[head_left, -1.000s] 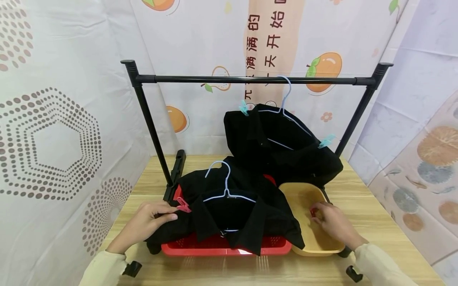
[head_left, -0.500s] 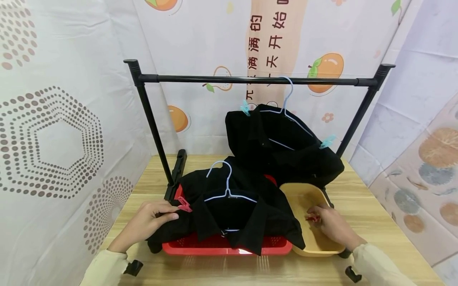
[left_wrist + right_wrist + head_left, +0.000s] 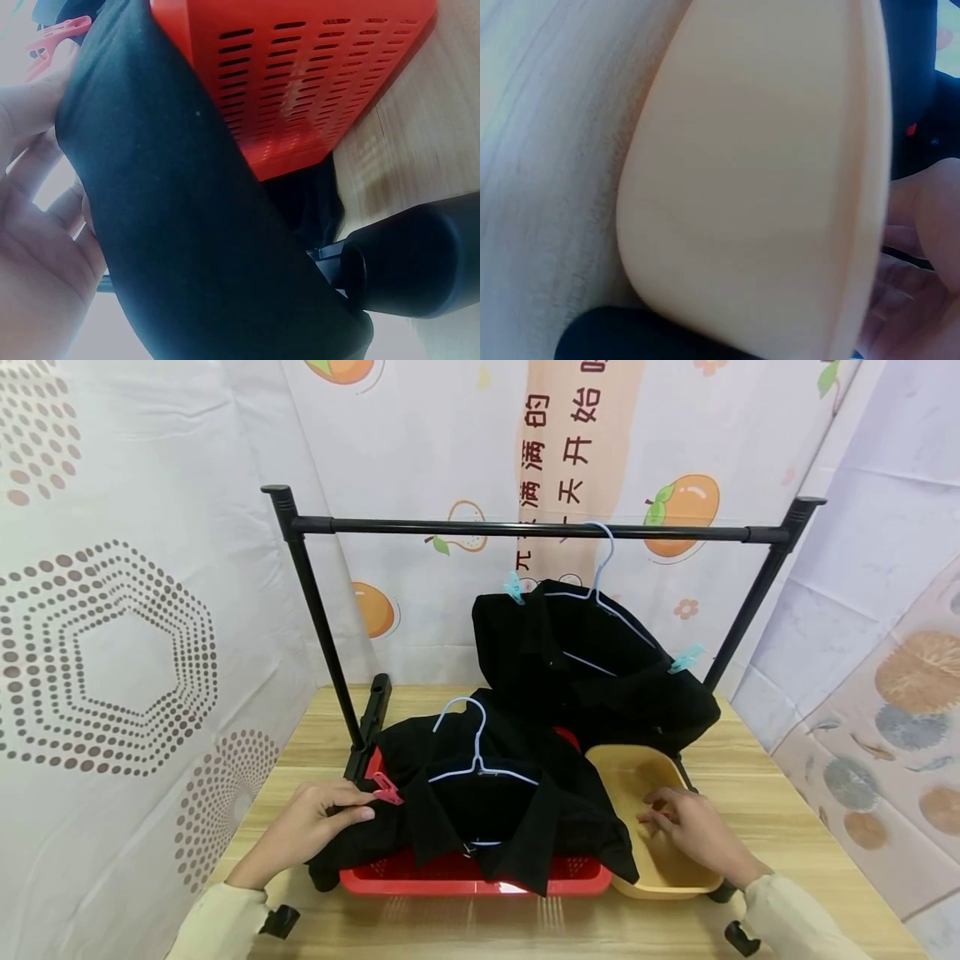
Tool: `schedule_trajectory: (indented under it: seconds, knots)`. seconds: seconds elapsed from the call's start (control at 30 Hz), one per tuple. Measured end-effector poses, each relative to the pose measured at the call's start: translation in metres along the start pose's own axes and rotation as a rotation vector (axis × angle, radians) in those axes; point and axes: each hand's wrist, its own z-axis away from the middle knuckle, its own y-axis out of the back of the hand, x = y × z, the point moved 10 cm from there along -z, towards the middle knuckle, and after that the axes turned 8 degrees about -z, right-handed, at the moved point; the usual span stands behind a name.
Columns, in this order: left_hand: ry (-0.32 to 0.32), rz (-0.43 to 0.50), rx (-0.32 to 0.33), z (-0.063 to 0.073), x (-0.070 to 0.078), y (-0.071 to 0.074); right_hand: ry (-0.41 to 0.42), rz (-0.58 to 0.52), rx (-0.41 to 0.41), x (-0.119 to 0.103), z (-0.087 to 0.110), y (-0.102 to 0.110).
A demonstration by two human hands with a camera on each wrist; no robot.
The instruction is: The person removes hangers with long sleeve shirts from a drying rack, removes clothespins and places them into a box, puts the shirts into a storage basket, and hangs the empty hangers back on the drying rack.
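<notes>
In the head view, a black shirt (image 3: pixel 517 827) lies over a red basket (image 3: pixel 480 887), with a light blue hanger (image 3: pixel 477 745) in its collar. My left hand (image 3: pixel 315 822) grips the shirt's shoulder on the left, its fingertips right at a pink clothespin (image 3: pixel 387 788). The left wrist view shows the fingers going behind the dark cloth (image 3: pixel 180 195), below the clothespin (image 3: pixel 56 41). My right hand (image 3: pixel 686 827) is inside a yellow basket (image 3: pixel 618 764), fingers bent. Nothing shows at its fingertips; I cannot tell whether something is hidden in it.
Behind, a second black shirt (image 3: pixel 592 668) hangs from the rack's black bar (image 3: pixel 450 528), with turquoise clothespins (image 3: pixel 514 587) on its shoulders. The rack's posts (image 3: pixel 318 618) stand either side of the baskets. Black feet (image 3: pixel 280 922) stick out in front on the wooden table (image 3: pixel 795 827).
A red clothespin was visible at my right fingertips; now it is out of sight. The right hand stays in the yellow basket, its fingers shifted slightly. My left hand has barely moved.
</notes>
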Motion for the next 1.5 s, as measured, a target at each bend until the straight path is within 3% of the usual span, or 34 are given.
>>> schedule_trajectory:
  seconds: [0.23,0.53,1.0,1.5]
  knots:
    - [0.003,0.005,0.000,0.001,-0.001,0.000,-0.047,-0.052,-0.011,-0.004,-0.001,0.002]
    - [0.006,0.024,0.001,0.002,-0.002,-0.001,-0.055,-0.060,0.034,-0.020,-0.004,0.010]
    - [0.015,0.017,-0.002,0.002,-0.002,-0.001,0.072,-0.098,0.128,-0.067,-0.008,0.024]
    - [0.023,-0.010,-0.011,0.000,-0.003,-0.001,0.165,-0.113,0.159,-0.105,-0.010,0.033]
